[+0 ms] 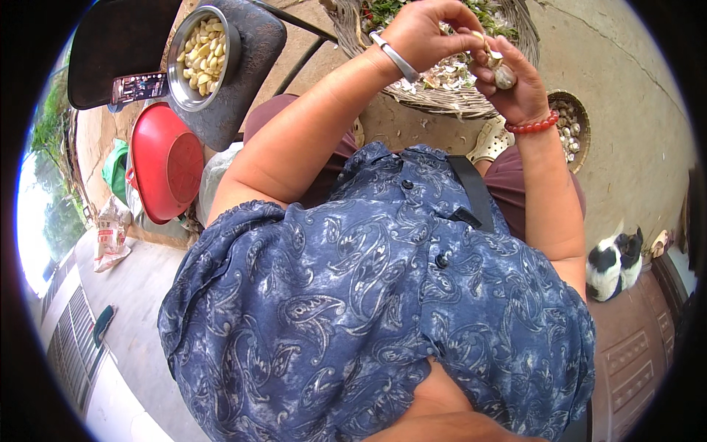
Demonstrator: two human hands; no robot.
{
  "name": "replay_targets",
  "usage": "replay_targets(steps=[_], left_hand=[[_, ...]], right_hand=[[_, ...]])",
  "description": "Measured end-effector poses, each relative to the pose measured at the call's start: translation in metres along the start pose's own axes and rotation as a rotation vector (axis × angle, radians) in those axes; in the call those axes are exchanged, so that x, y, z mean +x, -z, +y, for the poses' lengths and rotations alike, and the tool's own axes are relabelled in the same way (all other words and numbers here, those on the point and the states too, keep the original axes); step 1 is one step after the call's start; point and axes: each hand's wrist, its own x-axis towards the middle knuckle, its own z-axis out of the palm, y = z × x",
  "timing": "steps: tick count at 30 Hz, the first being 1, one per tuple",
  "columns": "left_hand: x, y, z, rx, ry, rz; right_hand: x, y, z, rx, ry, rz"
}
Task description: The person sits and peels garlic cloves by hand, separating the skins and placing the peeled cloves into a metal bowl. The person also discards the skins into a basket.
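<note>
My left hand point(436, 38), with a silver bangle at the wrist, pinches a small pale piece of garlic point(478, 36) between thumb and fingers. Close beside it, my right hand point(511, 83), wearing a red bead bracelet, holds a partly opened garlic bulb point(504, 76) in its curled fingers. The fingertips of both hands nearly meet. Beneath them lies a wide wicker basket point(436, 105) with loose garlic skins point(450, 72) and green leaves. A smaller woven basket point(581, 157) of garlic bulbs point(569, 132) stands to the right, by my knee.
At the upper left, a metal bowl point(227, 83) of peeled garlic cloves point(204, 55) sits on a padded chair point(248, 61), with a lit phone point(138, 87) beside it. Below are a red plastic basin point(165, 160) and bags point(112, 232). A black-and-white animal point(610, 265) rests at the right.
</note>
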Motion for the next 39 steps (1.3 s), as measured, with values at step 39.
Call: replay_targets(steps=[39], left_hand=[[-0.003, -0.001, 0.013, 0.54, 0.036, 0.076]], right_hand=[[0.003, -0.016, 0.011, -0.873, 0.495, 0.233]])
